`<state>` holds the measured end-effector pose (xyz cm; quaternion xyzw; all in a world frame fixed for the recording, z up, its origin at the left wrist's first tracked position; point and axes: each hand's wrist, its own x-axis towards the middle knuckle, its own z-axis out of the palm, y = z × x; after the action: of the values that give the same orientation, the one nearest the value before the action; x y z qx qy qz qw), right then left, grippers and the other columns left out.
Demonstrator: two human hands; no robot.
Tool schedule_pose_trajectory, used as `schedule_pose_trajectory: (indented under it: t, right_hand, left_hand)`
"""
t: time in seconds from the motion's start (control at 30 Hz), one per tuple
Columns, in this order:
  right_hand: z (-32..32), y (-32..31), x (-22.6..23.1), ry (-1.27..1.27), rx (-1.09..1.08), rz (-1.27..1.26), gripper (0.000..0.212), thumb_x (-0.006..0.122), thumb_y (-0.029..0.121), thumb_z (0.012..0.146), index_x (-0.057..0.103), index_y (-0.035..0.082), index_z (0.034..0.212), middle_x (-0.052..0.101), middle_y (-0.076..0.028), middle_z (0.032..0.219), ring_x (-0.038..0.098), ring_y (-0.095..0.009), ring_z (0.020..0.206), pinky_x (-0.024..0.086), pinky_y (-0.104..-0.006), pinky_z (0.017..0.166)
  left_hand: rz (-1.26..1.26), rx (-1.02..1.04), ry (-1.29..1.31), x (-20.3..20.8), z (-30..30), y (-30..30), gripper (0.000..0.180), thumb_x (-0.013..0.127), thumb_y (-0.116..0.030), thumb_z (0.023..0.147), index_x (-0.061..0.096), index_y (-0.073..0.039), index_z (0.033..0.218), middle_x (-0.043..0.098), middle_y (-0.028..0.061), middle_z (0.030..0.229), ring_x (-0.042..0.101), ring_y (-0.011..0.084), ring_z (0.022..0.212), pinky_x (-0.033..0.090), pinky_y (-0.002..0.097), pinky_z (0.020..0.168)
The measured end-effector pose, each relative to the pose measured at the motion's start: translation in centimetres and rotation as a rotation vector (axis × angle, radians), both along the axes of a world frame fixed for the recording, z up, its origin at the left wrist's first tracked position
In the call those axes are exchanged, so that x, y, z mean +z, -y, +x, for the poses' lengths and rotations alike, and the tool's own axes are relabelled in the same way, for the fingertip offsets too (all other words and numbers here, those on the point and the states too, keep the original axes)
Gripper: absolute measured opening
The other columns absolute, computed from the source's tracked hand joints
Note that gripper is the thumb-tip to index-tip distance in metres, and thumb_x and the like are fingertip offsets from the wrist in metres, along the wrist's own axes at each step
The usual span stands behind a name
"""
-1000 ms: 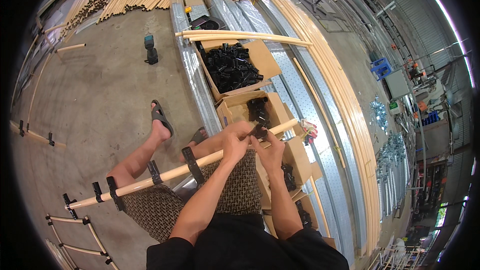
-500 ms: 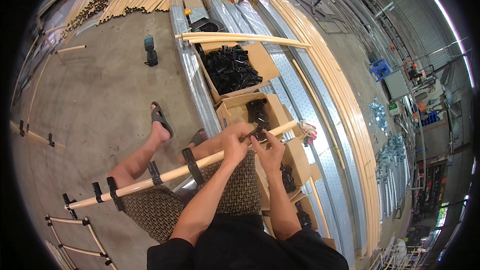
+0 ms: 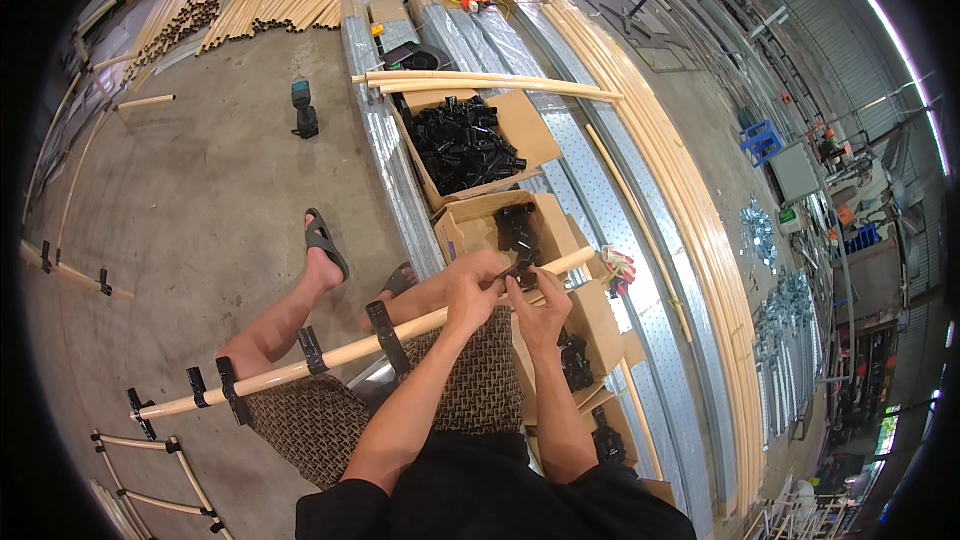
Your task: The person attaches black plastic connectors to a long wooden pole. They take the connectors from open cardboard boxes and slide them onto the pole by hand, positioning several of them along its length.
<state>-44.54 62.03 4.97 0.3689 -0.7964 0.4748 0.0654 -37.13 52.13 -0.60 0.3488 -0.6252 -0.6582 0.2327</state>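
Across my lap lies a long cream-coloured pipe (image 3: 345, 353), slanting from lower left up to the right. Several black pipe joints sit along its left part, among them a tall one (image 3: 387, 336) beside my left knee. Near the pipe's right end, my left hand (image 3: 472, 300) and my right hand (image 3: 541, 312) come together. Both pinch a small black pipe joint (image 3: 518, 271) at the pipe between their fingertips; the fingers partly cover it. How far it wraps round the pipe, I cannot tell.
Cardboard boxes of black joints (image 3: 460, 145) stand on metal profiles to the right of my legs. Two pipes (image 3: 490, 80) lie across the far box. A cordless drill (image 3: 304, 108) stands on the floor ahead. Lower left is a pipe frame (image 3: 150, 472); long pipes (image 3: 690, 230) lie at right.
Both hands stay at the same spot on the pipe, with only small finger shifts around the black joint. The right hand's fingers have curled slightly closer. The view has tilted a little.
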Motion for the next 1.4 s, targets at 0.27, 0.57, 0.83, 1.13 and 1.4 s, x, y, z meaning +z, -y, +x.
schedule_pose_trajectory:
  t: [0.27, 0.57, 0.83, 1.13, 1.4]
  right_hand:
    - [-0.1, 0.3, 0.0, -0.103, 0.026, 0.004, 0.036, 0.086, 0.009, 0.075, 0.071, -0.006, 0.104, 0.073, -0.015, 0.098, 0.069, -0.022, 0.086, 0.054, -0.0317, 0.079]
    - [-5.0, -1.5, 1.1, -0.127, -0.085, 0.022, 0.034, 0.086, 0.016, 0.075, 0.073, -0.002, 0.101, 0.073, -0.015, 0.099, 0.068, -0.028, 0.088, 0.052, -0.0362, 0.080]
    - [-19.0, -6.7, -1.6, -0.109, -0.330, 0.158, 0.029, 0.083, 0.025, 0.077, 0.076, 0.005, 0.097, 0.075, -0.007, 0.087, 0.071, -0.022, 0.080, 0.051, -0.0323, 0.072]
    - [-18.8, -5.0, -3.6, -0.141, -0.253, 0.136, 0.027, 0.083, 0.021, 0.076, 0.074, -0.001, 0.089, 0.073, -0.013, 0.082, 0.070, -0.026, 0.071, 0.051, -0.0357, 0.067]
    - [-20.0, -4.8, -2.2, -0.112, -0.196, 0.264, 0.028, 0.084, 0.027, 0.077, 0.077, 0.002, 0.089, 0.072, -0.009, 0.074, 0.064, -0.017, 0.063, 0.049, -0.0324, 0.062]
  left_hand:
    - [0.033, -0.023, 0.048, 1.0, 0.5, 0.3, 0.023, 0.070, -0.018, 0.089, 0.076, 0.004, 0.094, 0.074, 0.0158, 0.078, 0.072, 0.0205, 0.070, 0.054, 0.0337, 0.067]
    - [-0.191, -0.052, -0.074, 0.8, 1.1, -0.1, 0.032, 0.071, -0.021, 0.090, 0.070, 0.005, 0.109, 0.074, 0.0185, 0.096, 0.072, 0.0258, 0.088, 0.054, 0.0365, 0.077]
    - [-0.547, -0.142, -0.042, -0.3, 1.3, -1.0, 0.030, 0.071, -0.011, 0.084, 0.064, 0.002, 0.111, 0.063, 0.0210, 0.106, 0.059, 0.0396, 0.103, 0.047, 0.0457, 0.089]
    - [-0.559, -0.121, -0.072, -0.5, 1.7, -0.7, 0.028, 0.071, -0.004, 0.081, 0.066, 0.002, 0.108, 0.064, 0.0195, 0.104, 0.059, 0.0399, 0.102, 0.046, 0.0457, 0.087]
    - [-0.537, -0.121, -0.073, 0.3, 1.5, -0.6, 0.028, 0.072, -0.003, 0.081, 0.066, 0.002, 0.107, 0.065, 0.0194, 0.102, 0.059, 0.0402, 0.100, 0.047, 0.0459, 0.087]
